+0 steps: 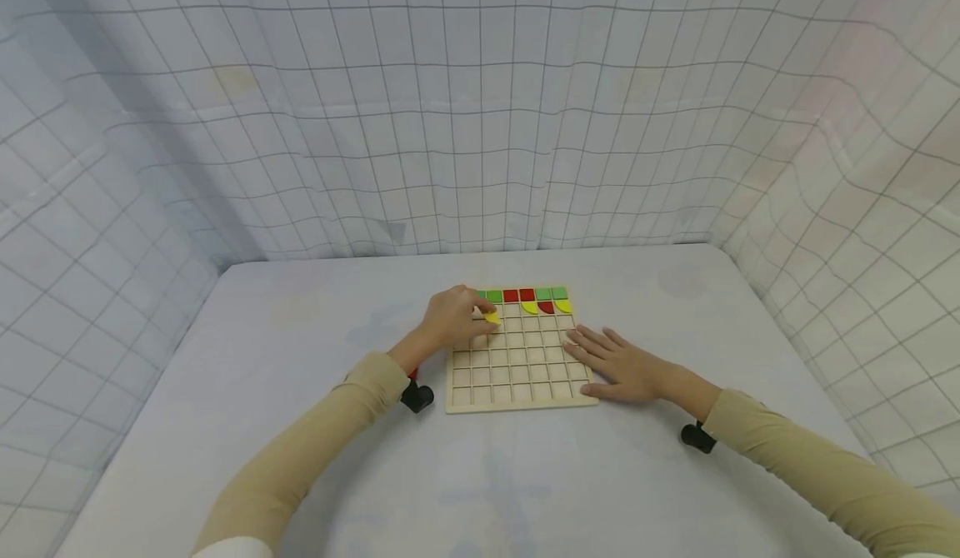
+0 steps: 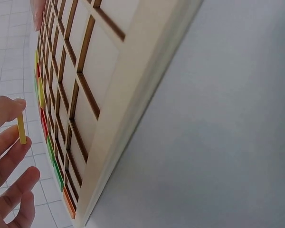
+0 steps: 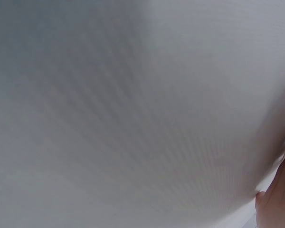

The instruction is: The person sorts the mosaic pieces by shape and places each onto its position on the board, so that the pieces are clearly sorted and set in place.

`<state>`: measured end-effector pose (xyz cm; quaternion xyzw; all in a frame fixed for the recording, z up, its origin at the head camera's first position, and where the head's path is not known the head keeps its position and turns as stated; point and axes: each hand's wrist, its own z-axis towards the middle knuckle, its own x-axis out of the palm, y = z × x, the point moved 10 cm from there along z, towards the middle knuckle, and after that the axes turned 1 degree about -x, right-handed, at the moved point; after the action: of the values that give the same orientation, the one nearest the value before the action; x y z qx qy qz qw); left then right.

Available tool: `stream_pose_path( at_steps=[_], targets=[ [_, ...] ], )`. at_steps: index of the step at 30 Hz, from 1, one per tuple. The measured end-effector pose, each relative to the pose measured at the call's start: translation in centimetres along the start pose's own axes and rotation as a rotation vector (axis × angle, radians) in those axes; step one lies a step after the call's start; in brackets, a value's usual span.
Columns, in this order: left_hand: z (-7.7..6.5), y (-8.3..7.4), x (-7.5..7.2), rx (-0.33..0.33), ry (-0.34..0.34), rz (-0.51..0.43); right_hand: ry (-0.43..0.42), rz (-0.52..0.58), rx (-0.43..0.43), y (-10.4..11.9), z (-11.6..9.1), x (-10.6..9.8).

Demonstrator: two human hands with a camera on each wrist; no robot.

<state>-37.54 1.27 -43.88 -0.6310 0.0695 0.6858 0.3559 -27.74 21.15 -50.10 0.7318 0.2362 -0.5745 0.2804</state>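
Note:
A wooden grid board point(image 1: 521, 404) lies on the table, its shallow square cells divided by thin strips. Above its left part, my left hand point(image 1: 450, 316) pinches a thin yellow tile point(image 2: 22, 130) between thumb and fingertips. The tile is seen edge-on in the left wrist view, held off the board. My right hand point(image 1: 628, 370) lies flat with spread fingers over the board's right edge. Along the far row sit green tiles point(image 1: 551, 293), red tiles point(image 1: 519, 295) and, at the left corner, an orange tile point(image 2: 69, 202). Yellow and red quarter-round tiles point(image 1: 546, 307) fill some second-row cells at the right.
White cloth covers the table point(image 1: 360, 466). Behind and at both sides hang white curtains point(image 1: 480, 125) with a dark grid pattern. Black wrist devices point(image 1: 417, 396) sit below both wrists. The right wrist view shows mostly white cloth, with part of the hand at the lower right.

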Motion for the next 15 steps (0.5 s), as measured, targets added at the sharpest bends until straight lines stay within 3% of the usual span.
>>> stream_pose_path(
  at_steps=[7,15],
  targets=[
    [1.6,0.2,1.0,-0.013,-0.015,0.038,0.003,-0.006,-0.006,0.1,0.0,-0.1],
    [2.8,-0.2,1.7,-0.036,0.009,-0.007,-0.006,-0.012,-0.006,-0.1,0.0,0.0]
  ],
)
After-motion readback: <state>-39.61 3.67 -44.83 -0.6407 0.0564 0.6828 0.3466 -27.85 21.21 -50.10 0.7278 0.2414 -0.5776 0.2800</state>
